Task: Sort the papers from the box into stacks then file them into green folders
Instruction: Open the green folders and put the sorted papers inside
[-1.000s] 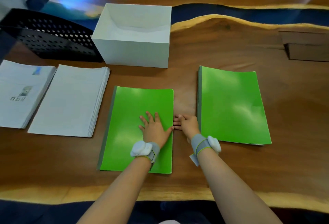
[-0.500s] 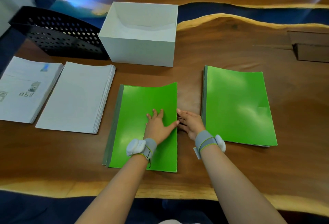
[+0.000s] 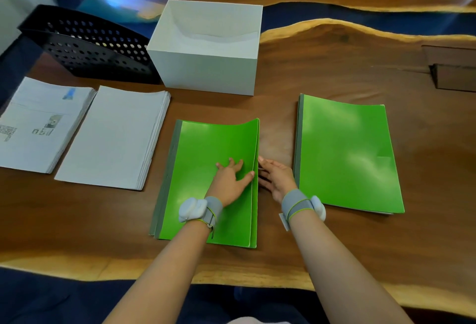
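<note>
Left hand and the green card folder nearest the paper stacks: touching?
Touching. The head view shows the left hand lying flat on the green card folder, fingers spread on its cover, thumb at the raised right edge.

Back-left on wooden table [image 3: 334,71], black perforated tray [image 3: 85,48] — brown block [image 3: 453,76] right.

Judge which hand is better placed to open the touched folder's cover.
Probably right: the right hand has fingertips at the curled-up free edge of the green folder, while the left hand lies flat on its cover.
</note>
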Tool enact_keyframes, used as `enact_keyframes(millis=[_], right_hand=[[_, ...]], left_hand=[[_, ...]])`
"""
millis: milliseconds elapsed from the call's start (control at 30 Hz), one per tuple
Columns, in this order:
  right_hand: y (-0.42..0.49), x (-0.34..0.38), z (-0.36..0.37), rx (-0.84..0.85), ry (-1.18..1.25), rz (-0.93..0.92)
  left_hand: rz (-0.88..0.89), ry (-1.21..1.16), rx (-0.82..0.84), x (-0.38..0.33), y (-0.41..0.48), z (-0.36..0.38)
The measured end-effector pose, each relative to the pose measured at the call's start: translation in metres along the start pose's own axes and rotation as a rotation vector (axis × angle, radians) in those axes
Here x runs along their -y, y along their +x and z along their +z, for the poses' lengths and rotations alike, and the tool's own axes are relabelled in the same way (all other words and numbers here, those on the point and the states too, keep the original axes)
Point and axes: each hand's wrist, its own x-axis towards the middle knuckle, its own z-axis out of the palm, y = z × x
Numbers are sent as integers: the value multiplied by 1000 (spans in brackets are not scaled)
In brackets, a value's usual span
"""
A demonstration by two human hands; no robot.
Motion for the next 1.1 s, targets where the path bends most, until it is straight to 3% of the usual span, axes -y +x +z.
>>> enact_keyframes(millis=[200,367,533,633,767,967,1100], right_hand=[[1,-4,1,-78,62,-43],[2,-12,14,-424,-245,-332],[-17,-6,68,-239,-323,-562],[-29,-5,116,-113,-229,-575],[-39,-6,173,-83,-134,-625],[-43,-14,238,-12,-102,-667],[-46,-32,265,21,-205,-696]], left_hand=[[129,-169,-37,2,-3,-1],[199,-294,-177,7,-5,-14],[230,-514,-159,10,-18,-58],[246,-720,-132,11,-37,-95],[251,-842,-132,23,-51,-144],[334,-742,-164,44,-71,-205],[395,-670,-148,72,-76,-241]])
